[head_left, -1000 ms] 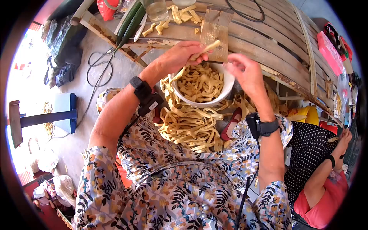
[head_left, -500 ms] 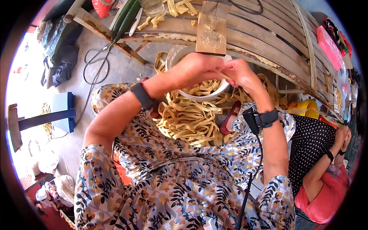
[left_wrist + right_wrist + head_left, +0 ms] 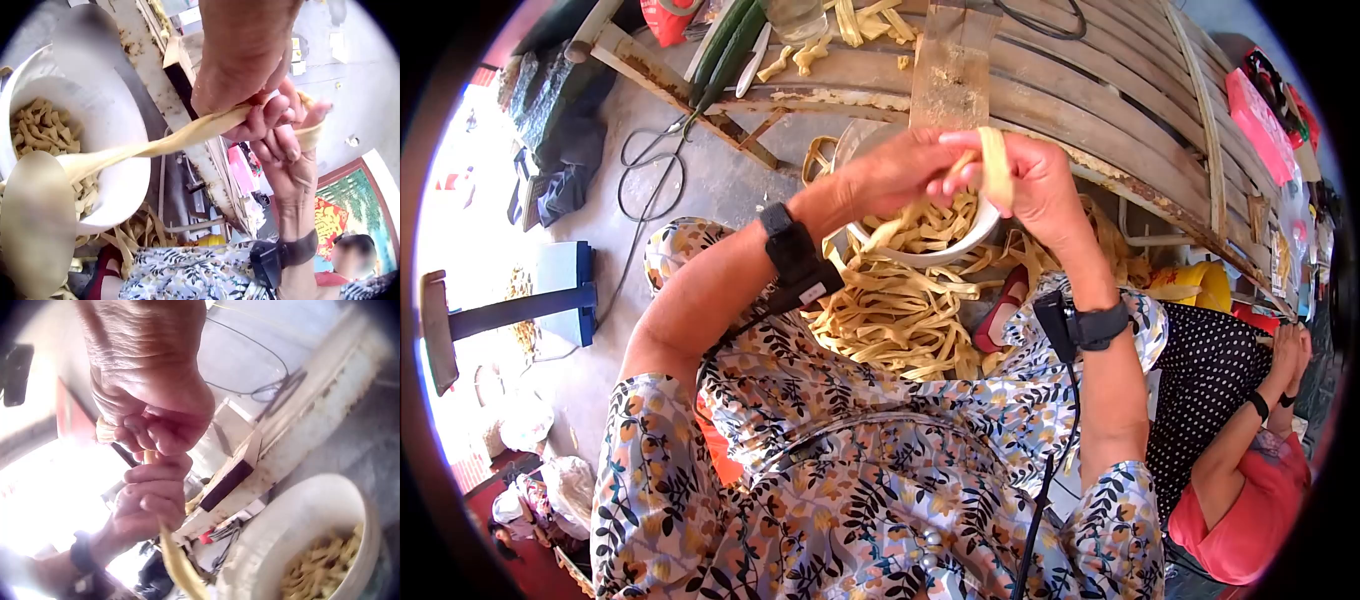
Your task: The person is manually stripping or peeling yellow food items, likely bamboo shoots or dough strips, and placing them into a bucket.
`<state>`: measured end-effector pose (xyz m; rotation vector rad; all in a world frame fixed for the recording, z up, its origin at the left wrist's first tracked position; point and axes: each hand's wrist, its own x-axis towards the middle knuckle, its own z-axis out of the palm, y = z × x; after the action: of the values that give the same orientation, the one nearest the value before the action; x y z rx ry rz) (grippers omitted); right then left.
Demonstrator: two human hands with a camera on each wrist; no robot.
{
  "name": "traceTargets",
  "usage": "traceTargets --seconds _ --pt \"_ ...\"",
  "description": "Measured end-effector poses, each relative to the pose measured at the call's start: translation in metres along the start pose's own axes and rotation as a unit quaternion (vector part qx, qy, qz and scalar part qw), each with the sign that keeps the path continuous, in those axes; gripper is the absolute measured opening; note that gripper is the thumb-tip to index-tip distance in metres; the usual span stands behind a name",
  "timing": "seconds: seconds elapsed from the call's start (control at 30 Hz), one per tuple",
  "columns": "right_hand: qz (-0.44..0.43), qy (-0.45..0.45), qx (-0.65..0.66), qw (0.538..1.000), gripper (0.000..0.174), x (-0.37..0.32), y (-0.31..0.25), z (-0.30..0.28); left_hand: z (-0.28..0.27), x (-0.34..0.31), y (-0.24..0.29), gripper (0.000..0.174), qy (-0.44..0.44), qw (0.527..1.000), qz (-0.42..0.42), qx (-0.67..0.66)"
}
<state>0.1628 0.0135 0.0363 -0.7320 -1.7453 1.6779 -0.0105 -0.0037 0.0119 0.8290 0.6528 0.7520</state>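
A soft pale-yellow strip point(image 3: 997, 165), like tofu skin, loops around the fingers of my right hand point(image 3: 1040, 190). My left hand point(image 3: 890, 172) grips the same strip close beside it, the two hands nearly meeting. In the left wrist view the strip point(image 3: 181, 139) runs twisted from the fingers toward the lower left. Below the hands stands a white bucket point(image 3: 983, 232) holding many short pieces of the same stuff point(image 3: 44, 128). Long uncut strips point(image 3: 900, 320) lie heaped between the person's feet, in front of the bucket.
A slatted wooden bench point(image 3: 1100, 120) with a rusty edge borders the far side. On it are a wooden board point(image 3: 950, 95), knotted pieces point(image 3: 805, 55), cucumbers point(image 3: 730, 50) and a glass point(image 3: 798, 18). Another person point(image 3: 1240, 500) sits at the right.
One second ago the hands were apart, the left holding a strip and the right empty. They came together over the bucket, and the strip now loops around the right fingers.
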Motion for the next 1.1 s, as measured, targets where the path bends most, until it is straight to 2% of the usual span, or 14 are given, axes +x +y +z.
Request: traceTargets --seconds 0.1,0.13,0.2,0.27,0.33,0.37,0.4,0.5,0.57,0.63,0.8,0.93,1.03,1.1 --pt "0.023 0.034 -0.027 0.999 0.035 -0.008 -0.006 0.003 -0.008 0.002 -0.018 0.040 -0.196 0.975 -0.023 -0.104" --pt "0.037 0.037 -0.164 0.985 0.033 -0.007 -0.011 -0.002 -0.007 0.001 -0.020 0.043 -0.207 0.971 -0.034 -0.112" --pt "0.061 0.019 -0.109 0.992 0.032 -0.010 -0.011 0.002 -0.002 0.000 -0.025 0.050 -0.228 0.963 -0.056 -0.131" --pt "0.114 -0.002 -0.118 0.986 0.033 -0.008 -0.018 0.005 -0.006 0.002 -0.030 0.051 -0.213 0.967 -0.042 -0.131" --pt "-0.040 0.018 -0.191 0.981 0.032 -0.004 -0.002 -0.001 -0.004 0.003 -0.031 0.041 -0.187 0.964 -0.020 -0.185" --pt "-0.117 0.029 -0.226 0.967 0.032 -0.001 0.005 -0.003 -0.003 0.005 -0.029 0.036 -0.097 0.984 -0.010 -0.147" --pt "-0.193 0.115 -0.354 0.908 0.030 0.002 0.006 -0.003 0.002 0.006 -0.023 0.031 -0.006 0.994 -0.001 -0.109" --pt "-0.154 0.247 -0.439 0.850 0.029 0.001 0.008 0.001 0.011 0.004 -0.003 0.021 0.146 0.986 0.070 0.047" --pt "-0.059 0.222 -0.314 0.921 0.021 0.006 0.015 0.000 0.015 0.000 0.003 0.023 0.187 0.966 0.102 0.143" --pt "0.078 0.148 -0.198 0.966 0.019 0.009 0.014 -0.007 0.012 0.000 0.001 0.024 0.176 0.967 0.100 0.158" --pt "0.105 0.118 -0.169 0.973 0.016 0.010 0.023 -0.011 0.019 -0.004 0.002 0.027 0.204 0.943 0.075 0.253" --pt "0.047 0.126 -0.387 0.912 0.010 0.004 0.010 0.001 0.030 -0.003 0.000 0.026 0.238 0.885 0.118 0.383" --pt "-0.174 0.195 -0.362 0.895 0.009 0.005 0.015 0.006 0.023 0.001 -0.005 0.020 0.238 0.928 0.123 0.259" --pt "-0.162 0.214 -0.251 0.930 0.009 0.004 0.009 0.002 0.020 0.002 -0.002 0.017 0.211 0.966 0.100 0.114"
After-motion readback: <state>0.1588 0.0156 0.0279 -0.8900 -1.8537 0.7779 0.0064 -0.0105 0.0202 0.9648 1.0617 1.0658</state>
